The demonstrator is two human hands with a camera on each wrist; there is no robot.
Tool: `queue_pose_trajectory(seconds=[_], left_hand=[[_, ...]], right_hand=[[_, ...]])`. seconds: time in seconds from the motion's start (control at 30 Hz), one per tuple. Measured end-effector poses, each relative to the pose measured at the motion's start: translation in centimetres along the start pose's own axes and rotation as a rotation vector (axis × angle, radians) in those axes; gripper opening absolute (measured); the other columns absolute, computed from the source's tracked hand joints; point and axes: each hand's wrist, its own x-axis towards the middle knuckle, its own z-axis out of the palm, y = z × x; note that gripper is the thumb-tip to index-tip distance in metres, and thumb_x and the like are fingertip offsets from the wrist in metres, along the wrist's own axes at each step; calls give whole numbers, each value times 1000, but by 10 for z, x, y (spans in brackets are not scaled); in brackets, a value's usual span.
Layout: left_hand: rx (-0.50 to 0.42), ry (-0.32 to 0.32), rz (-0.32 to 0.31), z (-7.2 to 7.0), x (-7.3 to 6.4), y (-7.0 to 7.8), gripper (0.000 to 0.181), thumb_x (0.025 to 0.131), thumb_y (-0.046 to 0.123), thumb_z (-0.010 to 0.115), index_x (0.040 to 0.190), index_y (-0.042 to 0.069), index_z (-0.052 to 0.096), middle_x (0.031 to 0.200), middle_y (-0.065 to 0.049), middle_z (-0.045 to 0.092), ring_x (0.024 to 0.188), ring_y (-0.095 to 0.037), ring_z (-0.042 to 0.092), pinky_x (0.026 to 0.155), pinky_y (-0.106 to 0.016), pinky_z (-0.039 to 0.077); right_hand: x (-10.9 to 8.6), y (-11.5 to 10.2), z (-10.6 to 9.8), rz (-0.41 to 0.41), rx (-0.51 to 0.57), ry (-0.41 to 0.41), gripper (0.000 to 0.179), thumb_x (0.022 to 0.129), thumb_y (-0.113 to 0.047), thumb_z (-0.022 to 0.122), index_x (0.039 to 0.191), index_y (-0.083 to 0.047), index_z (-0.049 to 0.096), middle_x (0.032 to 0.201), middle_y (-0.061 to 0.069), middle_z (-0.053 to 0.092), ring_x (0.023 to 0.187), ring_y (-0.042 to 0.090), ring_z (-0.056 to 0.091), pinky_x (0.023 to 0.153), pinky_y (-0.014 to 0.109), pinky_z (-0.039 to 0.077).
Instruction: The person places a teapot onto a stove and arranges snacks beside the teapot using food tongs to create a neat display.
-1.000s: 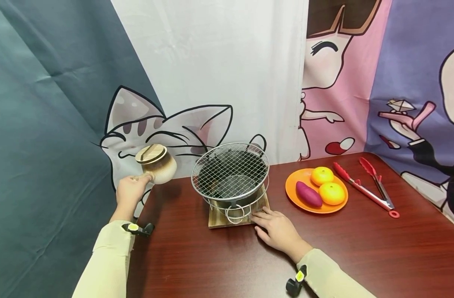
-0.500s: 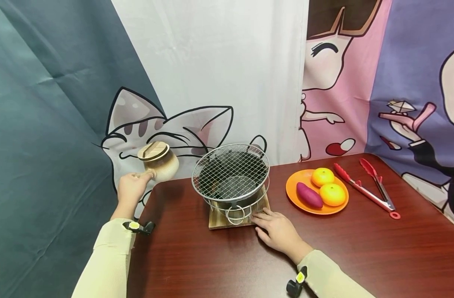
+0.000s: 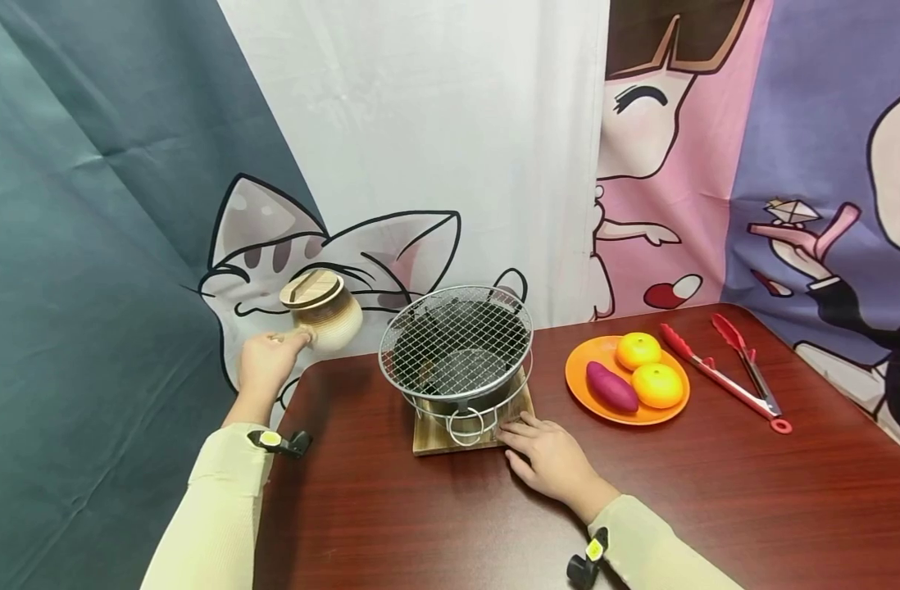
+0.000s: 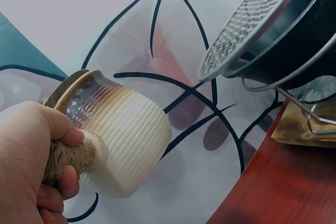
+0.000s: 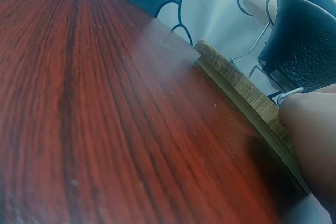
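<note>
My left hand (image 3: 271,366) grips the twine-wrapped side handle of a ribbed cream-and-brown teapot (image 4: 130,139), fingers and thumb curled round it. Topped by a wooden lid (image 3: 312,288), the teapot is tilted in the air near the table's far left corner. To its right stands a black stove (image 4: 294,51) in a wire stand, covered by a round wire grill mesh (image 3: 457,340). Under the stove lies a square wooden board (image 3: 431,438). My right hand (image 3: 549,459) lies with fingers extended, fingertips on the board's front right corner beside the stand's wire ring (image 3: 465,426).
An orange plate (image 3: 579,378) right of the stove carries a purple sweet potato (image 3: 612,387) and two mandarins (image 3: 657,385). Red-tipped tongs (image 3: 738,381) lie spread open farther right. A printed cloth backdrop (image 3: 435,123) hangs right behind the dark red table (image 3: 391,524).
My left hand has lifted the teapot a little and shifted it slightly right toward the stove. My right hand stays in place on the board.
</note>
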Motion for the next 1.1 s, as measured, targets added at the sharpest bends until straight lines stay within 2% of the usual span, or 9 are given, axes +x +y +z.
queue_pose_trajectory(seconds=[0.4,0.6,1.1], left_hand=[[16,1,50,0,3,19,55,86,53,67,109,3,75,106,-19,72,89,-32,60,71,-42,46],[-13,-5,54,-1,2,29,54,86,50,69,111,3,76,112,-20,72,98,-35,64,80,-46,49],[-77,-5,62,8,1,49,47,84,47,73,105,4,75,104,-16,73,95,-32,63,83,-43,48]], right_hand=[[0,-1,0,12,-5,-11,32,86,-24,74,116,-15,76,119,2,73,115,36,66,94,50,52],[0,0,0,7,-6,-5,32,86,-24,72,116,-14,76,118,3,73,115,36,66,95,49,52],[0,1,1,10,-10,-6,32,86,-24,73,116,-14,77,118,3,73,115,35,67,95,50,52]])
